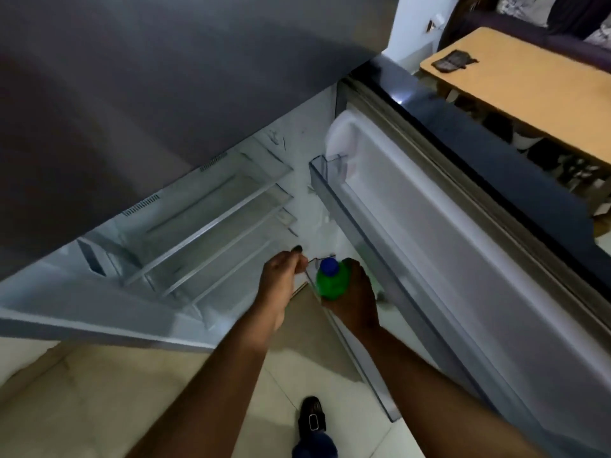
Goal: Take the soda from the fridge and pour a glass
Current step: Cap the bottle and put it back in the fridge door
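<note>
A green soda bottle (331, 281) with a blue cap stands at the near end of the lower door shelf (355, 353) of the open fridge. My right hand (355, 300) is wrapped around the bottle's body from the right. Left of the bottle, my left hand (281, 282) rests its fingertips on the corner of that door shelf and holds nothing. The fridge's inside (211, 233) shows bare glass shelves. No glass is in view.
The fridge door (463, 259) stands open to the right, with an upper door bin (325, 176). A wooden table (522, 84) with a dark object on it stands beyond the door. Pale floor tiles and my shoe (312, 418) are below.
</note>
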